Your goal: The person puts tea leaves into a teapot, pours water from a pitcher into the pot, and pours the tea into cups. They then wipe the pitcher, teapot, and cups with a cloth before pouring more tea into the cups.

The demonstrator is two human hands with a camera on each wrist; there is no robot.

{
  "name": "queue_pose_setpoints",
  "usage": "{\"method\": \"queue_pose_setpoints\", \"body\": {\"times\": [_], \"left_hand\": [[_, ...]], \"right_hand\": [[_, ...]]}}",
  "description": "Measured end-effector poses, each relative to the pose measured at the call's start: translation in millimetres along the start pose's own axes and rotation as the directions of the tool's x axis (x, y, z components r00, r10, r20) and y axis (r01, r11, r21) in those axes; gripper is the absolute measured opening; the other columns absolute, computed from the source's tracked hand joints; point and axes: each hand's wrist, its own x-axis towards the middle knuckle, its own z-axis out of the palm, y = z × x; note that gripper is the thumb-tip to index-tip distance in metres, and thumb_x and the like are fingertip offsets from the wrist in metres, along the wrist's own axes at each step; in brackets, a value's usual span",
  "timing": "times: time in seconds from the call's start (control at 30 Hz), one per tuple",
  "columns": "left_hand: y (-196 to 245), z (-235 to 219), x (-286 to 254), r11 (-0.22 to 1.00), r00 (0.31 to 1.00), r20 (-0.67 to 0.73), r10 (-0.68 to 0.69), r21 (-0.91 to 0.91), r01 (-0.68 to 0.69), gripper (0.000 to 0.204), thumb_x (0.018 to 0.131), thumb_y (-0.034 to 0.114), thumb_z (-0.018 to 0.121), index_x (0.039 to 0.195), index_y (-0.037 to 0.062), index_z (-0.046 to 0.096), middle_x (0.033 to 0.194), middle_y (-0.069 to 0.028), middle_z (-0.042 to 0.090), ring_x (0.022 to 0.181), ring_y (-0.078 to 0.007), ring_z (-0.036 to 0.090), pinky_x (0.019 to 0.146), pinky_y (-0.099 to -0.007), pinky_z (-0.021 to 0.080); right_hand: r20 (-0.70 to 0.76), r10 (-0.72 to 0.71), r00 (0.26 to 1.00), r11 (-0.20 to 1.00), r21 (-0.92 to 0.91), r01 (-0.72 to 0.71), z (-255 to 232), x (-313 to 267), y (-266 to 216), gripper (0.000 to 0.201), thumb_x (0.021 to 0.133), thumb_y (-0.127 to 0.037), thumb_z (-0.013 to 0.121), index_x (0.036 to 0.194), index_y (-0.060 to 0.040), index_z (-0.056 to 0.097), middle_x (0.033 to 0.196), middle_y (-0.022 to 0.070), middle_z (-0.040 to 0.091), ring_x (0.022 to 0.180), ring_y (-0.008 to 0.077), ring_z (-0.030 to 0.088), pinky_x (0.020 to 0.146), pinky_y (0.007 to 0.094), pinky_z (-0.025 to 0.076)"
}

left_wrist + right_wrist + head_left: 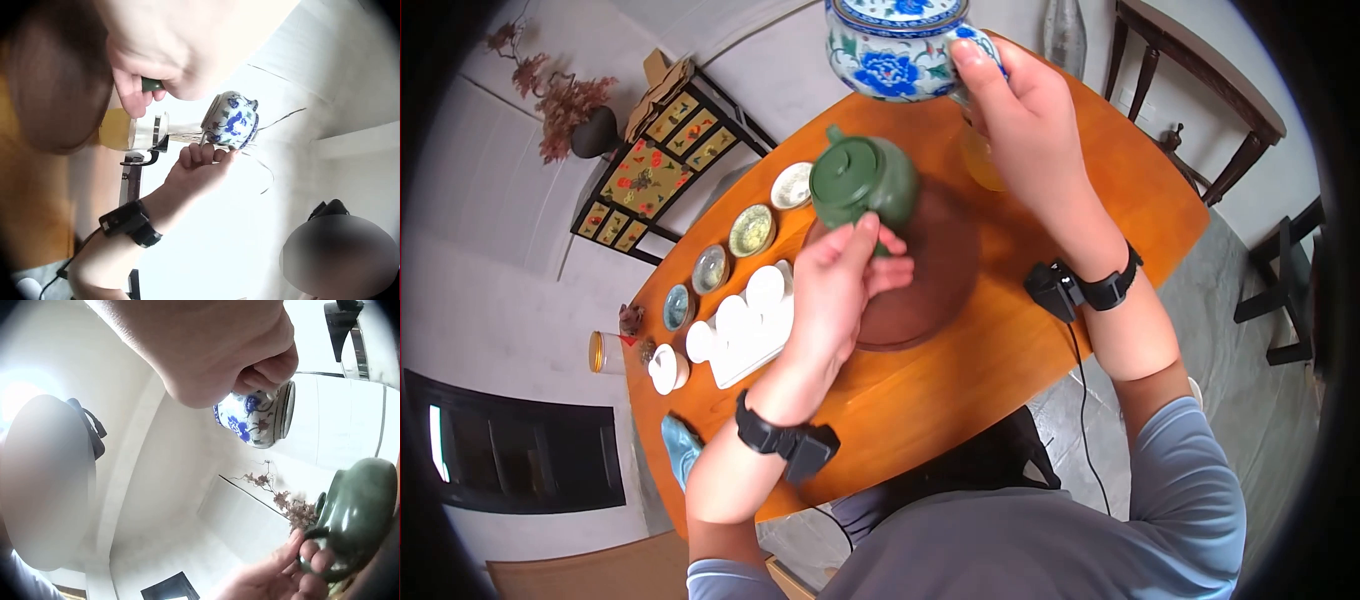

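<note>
My left hand point(835, 290) grips the handle of a green teapot point(890, 185), its lid on, over a round dark brown mat point(940, 280). In the right wrist view the left fingers curl through the loop handle of the green teapot point(362, 519). Higher up, my right hand point(1035, 125) pinches the handle of a blue-and-white floral pot point(895, 60), held in the air. The left wrist view shows this floral pot point(231, 122) with the right hand point(200, 169) at its handle. Neither pot's inside can be seen.
Several bowls, one of them a green-yellow bowl point(752, 231), line the table's point(900, 430) left side beside white cups on a white tray point(750, 365). A jug of yellow liquid point(982, 160) stands behind the right forearm. A blue cloth point(681, 448) lies near the left edge.
</note>
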Motion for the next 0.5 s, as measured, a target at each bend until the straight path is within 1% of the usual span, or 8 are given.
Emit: {"method": "queue_pose_setpoints", "body": {"times": [0.07,0.17,0.23,0.27,0.33,0.37,0.4,0.5], "left_hand": [[-7.4,-10.2,-20.6,1.0,1.0,-0.019,-0.016,0.005,0.016,0.03,0.11,0.027,0.057,0.1,0.0011,0.068,0.097,-0.0099,0.071,0.081,-0.0212,0.072,0.078,-0.0339,0.06],[-21.5,-20.6,-40.7,0.999,0.996,-0.076,-0.038,0.032,0.041,0.031,0.11,0.027,0.058,0.098,0.0014,0.069,0.095,-0.0094,0.07,0.08,-0.021,0.073,0.075,-0.0335,0.061],[-28.6,-26.3,-48.5,0.999,0.996,-0.084,-0.042,0.032,0.044,0.031,0.11,0.027,0.058,0.098,0.001,0.069,0.095,-0.0093,0.07,0.08,-0.0211,0.073,0.075,-0.0336,0.062],[-32.4,-29.2,-50.2,0.997,0.995,-0.085,-0.055,0.041,0.058,0.031,0.11,0.026,0.058,0.097,0.0005,0.069,0.094,-0.0092,0.07,0.08,-0.0212,0.073,0.074,-0.0336,0.062],[-37.3,-31.8,-51.8,0.998,0.995,-0.093,-0.046,0.03,0.049,0.032,0.11,0.026,0.058,0.096,-0.0002,0.068,0.094,-0.0093,0.07,0.08,-0.0216,0.074,0.074,-0.0338,0.063],[-40.1,-32.7,-53.2,0.998,0.996,-0.081,-0.042,0.035,0.045,0.032,0.11,0.026,0.058,0.096,-0.0004,0.068,0.094,-0.0095,0.07,0.081,-0.0219,0.074,0.074,-0.0337,0.063],[-42.7,-33.7,-54.0,0.998,0.997,-0.067,-0.04,0.042,0.043,0.032,0.11,0.026,0.058,0.095,-0.0006,0.068,0.094,-0.0096,0.07,0.081,-0.0222,0.074,0.074,-0.0336,0.063],[-46.1,-35.5,-52.0,0.999,0.999,-0.045,-0.029,0.024,0.03,0.031,0.109,0.025,0.059,0.098,-0.0017,0.069,0.096,-0.0094,0.07,0.082,-0.0207,0.074,0.074,-0.0317,0.063]], "right_hand": [[0.0,-0.059,0.998,0.997,0.052,0.059,8.3,0.0,9.2,0.04,0.108,-0.036,0.06,0.091,-0.0004,0.068,0.068,-0.0067,0.046,0.063,0.0052,0.039,0.057,0.0265,0.036],[0.064,-0.011,0.998,1.0,0.006,0.01,12.8,-0.9,17.8,0.041,0.108,-0.037,0.059,0.09,-0.0007,0.066,0.068,-0.0058,0.048,0.063,0.0045,0.041,0.057,0.0261,0.037],[0.14,0.1,0.985,0.995,-0.018,-0.098,17.3,-1.1,22.5,0.041,0.109,-0.037,0.058,0.09,-0.002,0.062,0.068,-0.0044,0.052,0.062,0.0047,0.047,0.057,0.026,0.042],[0.153,0.088,0.984,0.996,-0.023,-0.086,21.4,-1.1,26.1,0.041,0.109,-0.037,0.058,0.09,-0.002,0.062,0.068,-0.0044,0.052,0.062,0.0047,0.047,0.057,0.026,0.042],[0.22,0.194,0.956,0.975,0.063,-0.213,29.1,-0.7,37.1,0.04,0.11,-0.038,0.056,0.09,-0.0037,0.061,0.069,-0.0022,0.057,0.062,0.0061,0.052,0.058,0.0263,0.047],[0.253,0.22,0.942,0.969,0.053,-0.241,31.1,2.8,47.4,0.039,0.11,-0.038,0.056,0.092,-0.0035,0.062,0.07,-0.0009,0.059,0.063,0.0078,0.056,0.06,0.0262,0.05],[0.26,0.212,0.942,0.972,0.045,-0.231,35.6,5.4,54.9,0.039,0.11,-0.038,0.056,0.092,-0.0035,0.062,0.07,-0.0009,0.059,0.063,0.0078,0.056,0.06,0.0262,0.05],[0.325,0.351,0.878,0.925,0.03,-0.38,47.8,12.9,72.2,0.039,0.11,-0.038,0.055,0.096,-0.002,0.063,0.075,0.002,0.064,0.067,0.0098,0.064,0.064,0.0258,0.056]]}}
